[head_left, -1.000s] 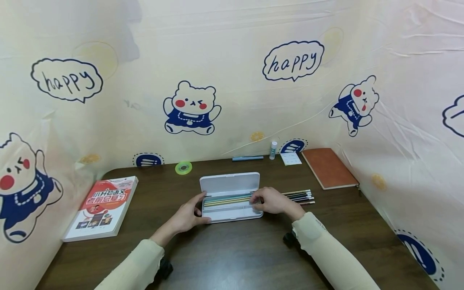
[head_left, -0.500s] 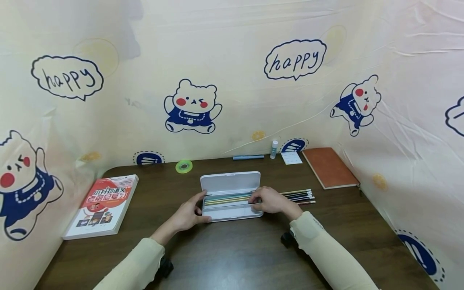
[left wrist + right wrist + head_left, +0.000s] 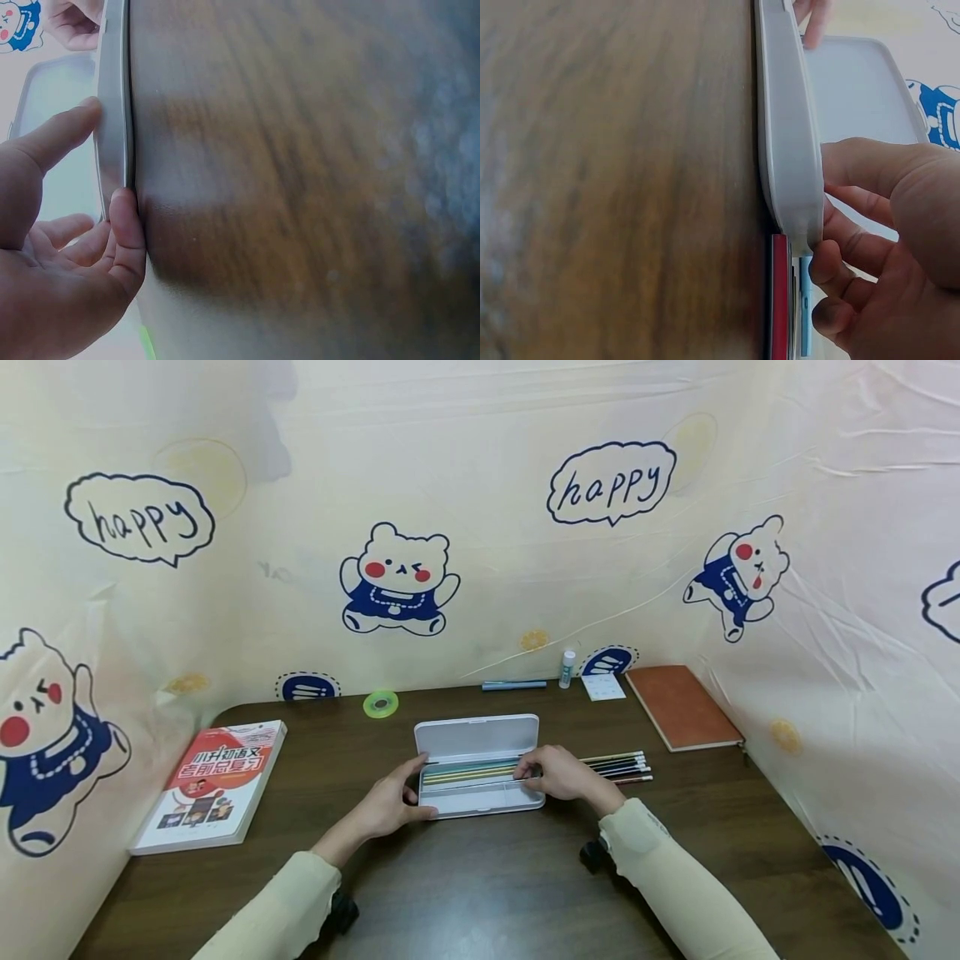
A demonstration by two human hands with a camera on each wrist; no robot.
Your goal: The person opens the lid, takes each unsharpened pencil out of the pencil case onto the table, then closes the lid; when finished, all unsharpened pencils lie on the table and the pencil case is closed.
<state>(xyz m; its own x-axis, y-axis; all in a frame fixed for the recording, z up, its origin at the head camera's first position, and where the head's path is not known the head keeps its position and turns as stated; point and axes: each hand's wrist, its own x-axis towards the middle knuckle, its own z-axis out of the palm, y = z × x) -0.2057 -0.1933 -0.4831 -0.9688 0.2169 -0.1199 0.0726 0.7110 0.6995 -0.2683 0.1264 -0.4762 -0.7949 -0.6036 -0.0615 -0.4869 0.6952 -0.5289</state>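
White pencil case point(image 3: 480, 777) lay open mid-surface point(image 3: 487, 877), lid tipped up on far side, coloured pencils point(image 3: 468, 772) inside. Left hand point(image 3: 390, 802) gripped case's left end, thumb on near wall. Right hand point(image 3: 558, 774) curled over right end. More pencils point(image 3: 622, 766) just right of case.

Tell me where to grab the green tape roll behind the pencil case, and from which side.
Take the green tape roll by its outer rim, from above. It lies flat on the table, hole upward, with free space all round, so fingers can straddle the ring.
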